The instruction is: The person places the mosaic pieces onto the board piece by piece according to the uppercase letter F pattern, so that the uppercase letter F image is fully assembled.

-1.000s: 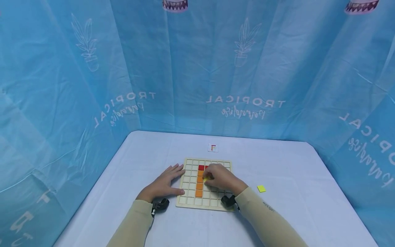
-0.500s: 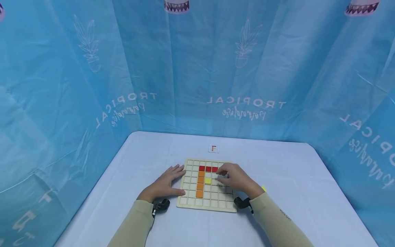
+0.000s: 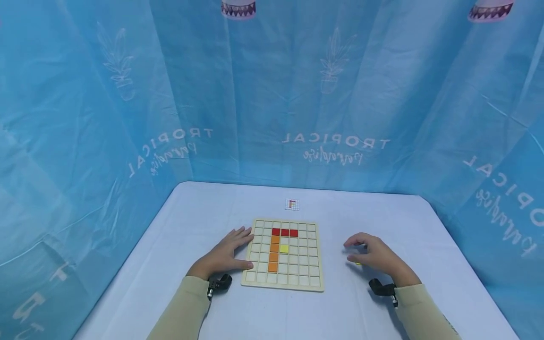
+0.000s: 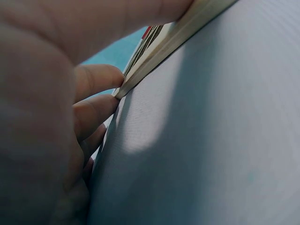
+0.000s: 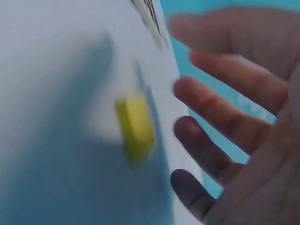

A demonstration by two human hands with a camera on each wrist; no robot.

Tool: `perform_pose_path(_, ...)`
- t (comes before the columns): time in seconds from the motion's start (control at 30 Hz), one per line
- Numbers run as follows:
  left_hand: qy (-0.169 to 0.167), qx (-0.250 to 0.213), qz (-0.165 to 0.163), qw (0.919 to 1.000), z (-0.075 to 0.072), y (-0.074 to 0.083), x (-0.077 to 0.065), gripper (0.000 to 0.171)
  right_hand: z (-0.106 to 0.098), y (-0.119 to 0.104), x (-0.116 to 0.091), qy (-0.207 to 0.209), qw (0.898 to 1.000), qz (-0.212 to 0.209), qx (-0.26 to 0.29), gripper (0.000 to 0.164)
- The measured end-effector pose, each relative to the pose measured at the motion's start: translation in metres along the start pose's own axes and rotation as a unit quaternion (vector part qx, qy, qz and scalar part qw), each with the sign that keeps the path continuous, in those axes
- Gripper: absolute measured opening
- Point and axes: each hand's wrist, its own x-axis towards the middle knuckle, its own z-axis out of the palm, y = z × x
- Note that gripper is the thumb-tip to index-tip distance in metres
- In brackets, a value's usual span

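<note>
A wooden grid board (image 3: 299, 277) lies on the white table. Several orange tiles (image 3: 274, 252) run down one column, with a row of red tiles (image 3: 284, 232) at its top and one yellow tile (image 3: 284, 249) to the right of the column. My left hand (image 3: 224, 254) rests at the board's left edge, thumb and fingertips touching the rim (image 4: 154, 61). Over the table right of the board, my right hand (image 3: 377, 255) hovers with parted fingers and holds nothing. Beneath it lies a loose yellow tile (image 5: 136, 126), mostly covered by the hand in the head view.
A small printed pattern card (image 3: 292, 204) lies behind the board, showing a coloured shape on a grid. Blue curtains (image 3: 272, 94) with white prints stand behind the table and at both sides.
My right hand has let go of the yellow tile on the board and moved right, to above the loose yellow tile. The left hand stays at the board's edge.
</note>
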Motion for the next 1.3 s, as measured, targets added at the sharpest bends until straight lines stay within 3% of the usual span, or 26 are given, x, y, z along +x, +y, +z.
perform_pose_path(0.2,0.001,0.000,0.006,1.0000,0.002,-0.002,0.001,0.107,-0.010,0.020,-0.018,-0.042,0.999,0.026,0.009,0.037)
perform_pose_path(0.43,0.005,-0.004,0.018,0.9998,0.000,-0.003,0.000,0.103,-0.012,0.034,-0.020,-0.052,0.998,-0.024,-0.004,0.030)
perform_pose_path(0.7,0.002,0.000,0.014,0.9999,0.000,-0.003,-0.001,0.104,-0.006,0.036,-0.020,-0.044,0.997,-0.060,-0.008,0.024)
perform_pose_path(1.03,0.003,0.005,0.015,0.9999,-0.001,-0.003,-0.001,0.103,0.018,0.012,-0.006,-0.027,0.992,-0.121,-0.026,0.022)
perform_pose_path(1.3,0.007,0.003,0.018,0.9998,-0.001,-0.002,-0.002,0.102,0.049,-0.030,0.020,-0.021,0.992,-0.122,-0.029,0.020)
